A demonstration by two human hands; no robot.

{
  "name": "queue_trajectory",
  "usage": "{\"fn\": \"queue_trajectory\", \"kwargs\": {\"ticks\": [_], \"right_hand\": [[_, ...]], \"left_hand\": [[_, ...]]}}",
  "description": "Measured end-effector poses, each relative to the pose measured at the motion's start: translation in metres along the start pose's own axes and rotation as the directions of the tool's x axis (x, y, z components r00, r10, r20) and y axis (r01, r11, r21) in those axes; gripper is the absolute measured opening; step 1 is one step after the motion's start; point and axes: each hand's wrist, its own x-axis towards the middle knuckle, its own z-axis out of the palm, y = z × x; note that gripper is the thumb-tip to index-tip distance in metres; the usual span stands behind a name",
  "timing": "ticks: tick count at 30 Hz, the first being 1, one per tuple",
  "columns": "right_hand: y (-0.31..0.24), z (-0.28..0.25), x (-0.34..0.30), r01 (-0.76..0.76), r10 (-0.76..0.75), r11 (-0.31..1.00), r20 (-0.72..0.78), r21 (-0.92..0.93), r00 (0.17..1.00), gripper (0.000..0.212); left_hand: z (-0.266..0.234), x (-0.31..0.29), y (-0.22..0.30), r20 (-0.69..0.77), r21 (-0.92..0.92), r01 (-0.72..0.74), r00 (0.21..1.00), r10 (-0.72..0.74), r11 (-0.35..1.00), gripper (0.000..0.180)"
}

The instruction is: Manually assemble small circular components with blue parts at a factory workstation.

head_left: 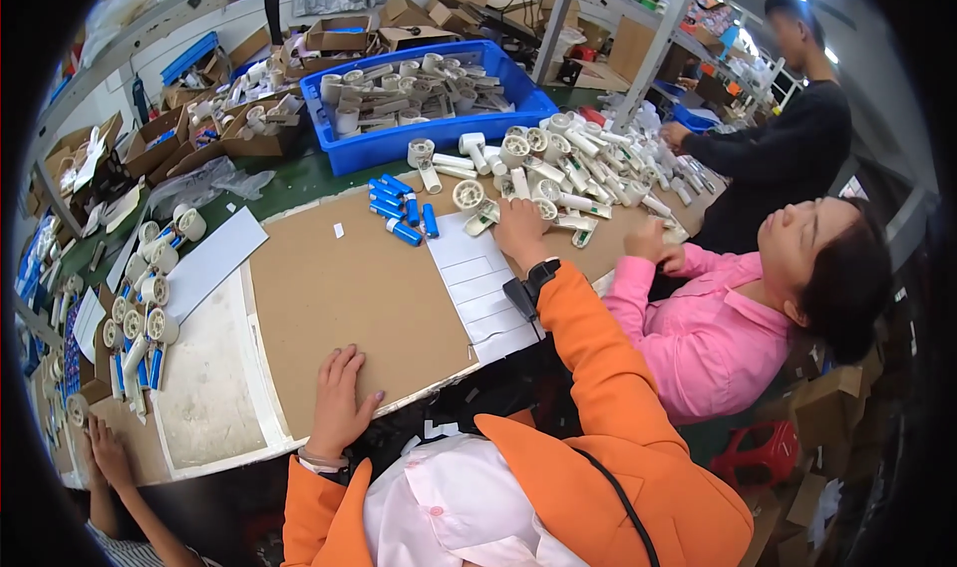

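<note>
My left hand [344,402] lies flat near the front edge of a brown cardboard sheet [339,288], its fingers stretched out and holding nothing. At the near side of a pile, my right hand [520,233] has its fingers curled down on a white handheld-fan housing [483,218]; the fingertips are partly hidden. Beneath that wrist is a white sheet with ruled lines [474,283]. Several blue cylindrical batteries [404,231] lie just left of the housing. The pile of white fan housings [588,168], some showing green circuit boards, spreads to the right.
A blue bin [334,153] full of white parts stands behind the pile. At left lie fan housings with blue batteries [155,290], near another person's hands [108,452]. A person in pink [688,318] sits at right; one in black [788,133] stands farther off. Metal posts [658,48] rise from the bench.
</note>
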Motion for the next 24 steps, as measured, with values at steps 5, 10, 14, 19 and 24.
{"fn": "queue_trajectory", "kwargs": {"ticks": [5, 10, 14, 19, 24], "right_hand": [[0.009, -0.002, -0.002, 0.029, -0.012, 0.998, -0.251, 0.064, 0.968, 0.032], [-0.038, -0.094, -0.004, -0.082, 0.116, 0.954, -0.101, 0.289, 0.988, 0.035], [-0.082, -0.123, -0.018, -0.222, 0.191, 0.653, 0.126, 0.724, 0.973, 0.044], [-0.175, -0.115, -0.079, -0.299, -0.043, 0.329, 0.33, 0.896, 0.943, 0.054], [-0.217, -0.107, -0.115, -0.238, -0.077, 0.231, 0.262, 0.944, 0.962, 0.052]], "left_hand": [[0.003, 0.002, -0.003, 0.001, 0.014, -0.036, 0.999, 0.036, 0.999, 0.061], [0.002, -0.001, -0.007, 0.0, 0.026, -0.05, 0.999, 0.05, 0.998, 0.061], [0.0, 0.003, -0.011, 0.052, 0.045, -0.098, 0.994, 0.096, 0.994, 0.074], [-0.001, 0.019, 0.022, 0.114, -0.533, 0.106, 0.992, -0.053, 0.84, 0.084], [0.008, 0.028, 0.028, 0.195, -0.658, 0.21, 0.975, -0.106, 0.724, 0.082]]}}
